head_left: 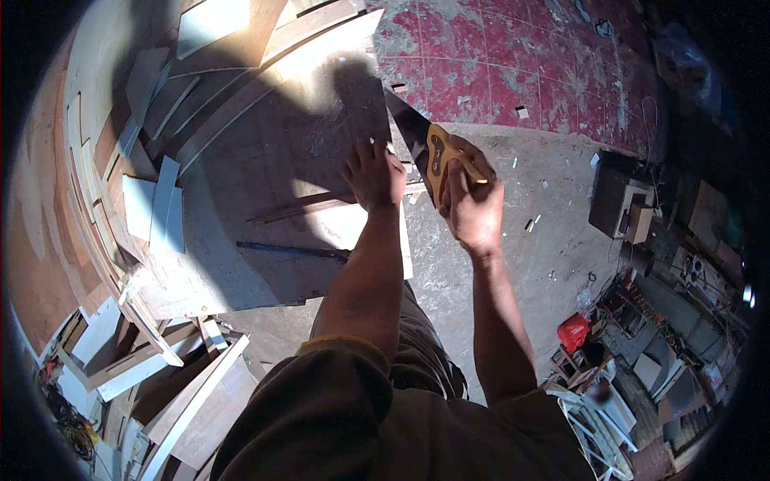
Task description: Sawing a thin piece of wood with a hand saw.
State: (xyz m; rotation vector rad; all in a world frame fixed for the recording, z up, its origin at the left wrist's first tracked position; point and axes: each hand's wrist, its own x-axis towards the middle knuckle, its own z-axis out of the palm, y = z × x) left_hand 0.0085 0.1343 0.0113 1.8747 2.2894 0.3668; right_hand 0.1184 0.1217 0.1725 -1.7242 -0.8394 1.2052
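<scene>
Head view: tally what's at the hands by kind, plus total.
Hands: 2, left hand and right hand
Handsaw: 1
Board under the left hand: 1
Thin wooden strip: 1
Dark rod: 1
Total: 6

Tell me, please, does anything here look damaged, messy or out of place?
The red floor is badly worn, its paint flaking in grey patches. Offcuts of board lie scattered left of the left hand. The right hand holds a handsaw.
</scene>
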